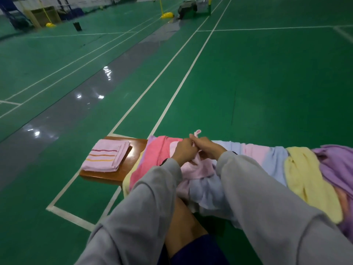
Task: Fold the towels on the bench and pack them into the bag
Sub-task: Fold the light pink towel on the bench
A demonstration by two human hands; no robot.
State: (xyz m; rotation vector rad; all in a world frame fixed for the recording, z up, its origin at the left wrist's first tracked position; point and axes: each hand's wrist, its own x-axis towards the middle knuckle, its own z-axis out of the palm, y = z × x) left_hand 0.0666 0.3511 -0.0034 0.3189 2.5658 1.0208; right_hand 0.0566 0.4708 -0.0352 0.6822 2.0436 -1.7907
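Towel-folding spot at the middle of the bench (133,153): pink towel (194,167) raised off the heap, pinched at its top edge by left hand (184,150) and right hand (208,148), fingers of both curled tight on the cloth, knuckles almost touching. Small corner poking up just above the fingertips; remainder hanging crumpled toward the near side.

Far left, on the bare wooden end of the bench, folded towel (107,155): pale pink, a neat flat rectangle with three stripes in dark red, orange and yellow, lying apart from the heap. Just right of it, rose towel (150,159), spread loose under the left hand. Right of the hands, blue towel (275,163), then yellow towel (305,175) draped toward the near edge, then purple towel (336,159) at the right border, all unfolded and overlapping.

Grey sleeves (267,197) across the near part of the heap, hiding some of it; bare knee (183,222) between them. Beyond, green floor (267,83) with white lines and a grey strip to the left.
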